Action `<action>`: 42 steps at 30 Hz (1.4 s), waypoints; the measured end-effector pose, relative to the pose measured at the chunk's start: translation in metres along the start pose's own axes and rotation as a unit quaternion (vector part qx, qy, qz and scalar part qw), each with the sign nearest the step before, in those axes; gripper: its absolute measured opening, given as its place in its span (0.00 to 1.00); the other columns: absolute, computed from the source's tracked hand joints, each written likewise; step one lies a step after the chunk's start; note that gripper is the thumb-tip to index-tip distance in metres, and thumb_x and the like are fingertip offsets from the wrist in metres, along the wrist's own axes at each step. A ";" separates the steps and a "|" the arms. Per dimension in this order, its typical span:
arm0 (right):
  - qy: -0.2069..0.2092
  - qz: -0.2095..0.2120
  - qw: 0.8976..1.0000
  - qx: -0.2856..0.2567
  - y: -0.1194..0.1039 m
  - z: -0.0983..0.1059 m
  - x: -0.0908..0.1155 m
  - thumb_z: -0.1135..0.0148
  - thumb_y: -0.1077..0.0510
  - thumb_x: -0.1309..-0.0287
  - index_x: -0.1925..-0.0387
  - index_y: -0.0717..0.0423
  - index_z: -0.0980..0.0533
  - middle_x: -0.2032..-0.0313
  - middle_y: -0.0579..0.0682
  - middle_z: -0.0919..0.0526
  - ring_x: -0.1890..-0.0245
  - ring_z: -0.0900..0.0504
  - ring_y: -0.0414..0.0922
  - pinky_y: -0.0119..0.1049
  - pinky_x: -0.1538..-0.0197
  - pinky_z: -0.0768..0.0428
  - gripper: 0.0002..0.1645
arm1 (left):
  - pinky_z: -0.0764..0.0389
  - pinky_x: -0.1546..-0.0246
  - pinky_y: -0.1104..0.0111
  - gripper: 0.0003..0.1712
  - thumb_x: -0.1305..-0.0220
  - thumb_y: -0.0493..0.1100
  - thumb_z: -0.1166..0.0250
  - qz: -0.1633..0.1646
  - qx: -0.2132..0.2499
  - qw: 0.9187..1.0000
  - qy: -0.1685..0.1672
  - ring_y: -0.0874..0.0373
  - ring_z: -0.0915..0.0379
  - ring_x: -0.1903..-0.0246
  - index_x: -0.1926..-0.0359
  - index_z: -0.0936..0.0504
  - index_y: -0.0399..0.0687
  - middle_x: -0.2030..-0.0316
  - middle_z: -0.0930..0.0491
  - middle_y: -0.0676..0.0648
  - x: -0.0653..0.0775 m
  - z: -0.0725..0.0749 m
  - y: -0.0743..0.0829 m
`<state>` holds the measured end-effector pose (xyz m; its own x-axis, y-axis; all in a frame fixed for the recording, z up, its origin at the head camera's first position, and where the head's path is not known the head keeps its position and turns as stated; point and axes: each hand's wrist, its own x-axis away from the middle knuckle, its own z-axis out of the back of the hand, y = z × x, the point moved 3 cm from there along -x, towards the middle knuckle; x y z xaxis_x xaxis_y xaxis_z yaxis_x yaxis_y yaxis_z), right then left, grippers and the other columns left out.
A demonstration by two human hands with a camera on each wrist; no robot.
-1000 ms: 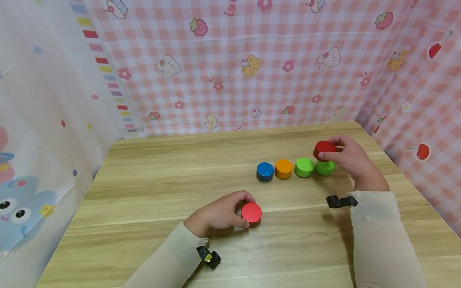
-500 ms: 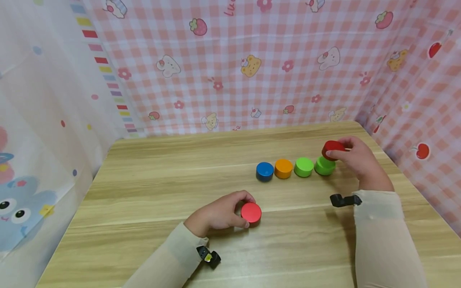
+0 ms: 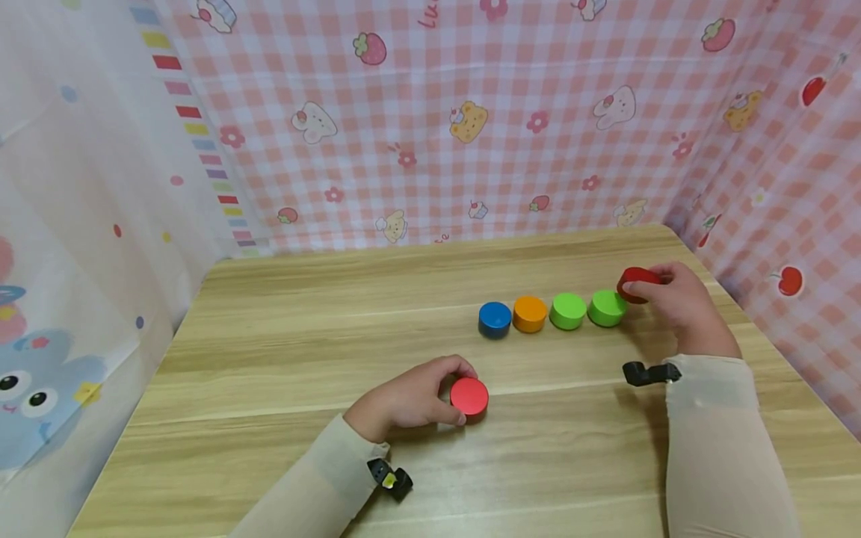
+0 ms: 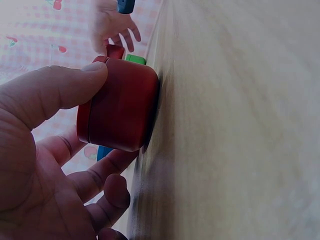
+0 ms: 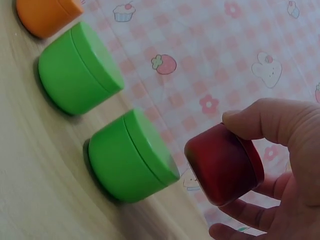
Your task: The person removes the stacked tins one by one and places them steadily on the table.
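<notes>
My left hand (image 3: 420, 396) pinches a small round red jar (image 3: 468, 397) between thumb and fingers; in the left wrist view this lidded red jar (image 4: 122, 102) stands on the wooden table. At the back right, my right hand (image 3: 686, 302) grips a second, darker red jar (image 3: 639, 285). In the right wrist view that red jar (image 5: 225, 164) is tilted and raised off the table, beside a green jar (image 5: 132, 157). The row to its left holds this green jar (image 3: 608, 308), another green jar (image 3: 568, 311), an orange jar (image 3: 530, 314) and a blue jar (image 3: 494, 320).
The wooden table (image 3: 303, 329) ends at a pink checked cloth (image 3: 403, 97) behind and a similar cloth (image 3: 787, 224) on the right. A white patterned curtain (image 3: 101, 187) hangs along the left. Each wrist wears a small black camera mount (image 3: 649, 373).
My right hand has carried its red jar to the right, from over the end green jar to just beyond it. The left hand and its red jar have stayed put.
</notes>
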<state>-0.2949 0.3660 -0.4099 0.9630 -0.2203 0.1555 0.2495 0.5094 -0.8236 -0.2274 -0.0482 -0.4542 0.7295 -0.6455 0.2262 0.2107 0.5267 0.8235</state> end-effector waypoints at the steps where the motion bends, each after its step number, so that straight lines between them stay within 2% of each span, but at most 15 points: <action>1: 0.003 -0.002 1.000 0.000 0.002 0.001 -0.001 0.39 0.41 0.28 0.25 0.69 0.44 0.27 0.72 0.39 0.36 0.35 0.64 0.49 0.43 0.30 0.48 | 0.32 0.34 0.52 0.28 0.42 0.40 0.22 0.000 0.000 1.000 0.000 0.55 0.29 0.42 0.43 0.23 0.59 0.46 0.21 0.58 0.000 0.000 0.000; 9: 0.011 -0.020 1.000 -0.001 0.016 0.005 -0.006 0.40 0.39 0.28 0.24 0.70 0.47 0.27 0.72 0.40 0.37 0.36 0.62 0.44 0.46 0.31 0.51 | 0.31 0.35 0.52 0.28 0.42 0.40 0.22 0.000 0.003 1.000 -0.001 0.55 0.29 0.42 0.43 0.23 0.59 0.46 0.21 0.58 0.000 0.000 0.000; 16: 0.006 -0.026 1.000 -0.003 0.024 0.005 -0.008 0.36 0.41 0.30 0.27 0.70 0.45 0.31 0.70 0.37 0.45 0.35 0.57 0.42 0.52 0.31 0.49 | 0.31 0.35 0.53 0.29 0.42 0.40 0.21 -0.001 0.002 1.000 0.000 0.56 0.28 0.43 0.43 0.23 0.60 0.46 0.21 0.59 0.000 0.000 -0.002; 26: -0.006 -0.022 0.999 0.043 0.032 0.006 -0.009 0.37 0.42 0.29 0.28 0.73 0.45 0.32 0.74 0.37 0.41 0.35 0.64 0.43 0.48 0.32 0.48 | 0.32 0.33 0.53 0.28 0.42 0.40 0.21 0.000 0.005 1.000 0.001 0.55 0.29 0.42 0.43 0.23 0.60 0.46 0.21 0.58 -0.001 0.000 -0.001; 36: -0.017 -0.021 0.997 0.070 0.036 0.008 -0.013 0.36 0.42 0.31 0.29 0.74 0.45 0.34 0.75 0.37 0.41 0.34 0.66 0.54 0.43 0.30 0.50 | 0.33 0.33 0.53 0.28 0.42 0.39 0.22 0.003 0.003 1.000 0.002 0.55 0.29 0.42 0.43 0.22 0.60 0.46 0.21 0.58 0.000 0.000 0.000; 42: -0.032 -0.035 0.997 0.068 0.041 0.008 -0.013 0.34 0.43 0.32 0.28 0.72 0.45 0.33 0.74 0.37 0.41 0.34 0.66 0.49 0.46 0.30 0.50 | 0.32 0.34 0.53 0.28 0.42 0.40 0.22 0.003 0.002 1.000 0.002 0.56 0.29 0.42 0.43 0.22 0.60 0.46 0.21 0.58 0.000 0.000 0.000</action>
<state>-0.2968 0.3964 -0.4413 0.9461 -0.2088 0.2477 0.3239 0.6042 -0.7280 -0.2272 -0.0481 -0.4541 0.7330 -0.6402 0.2297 0.2040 0.5290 0.8237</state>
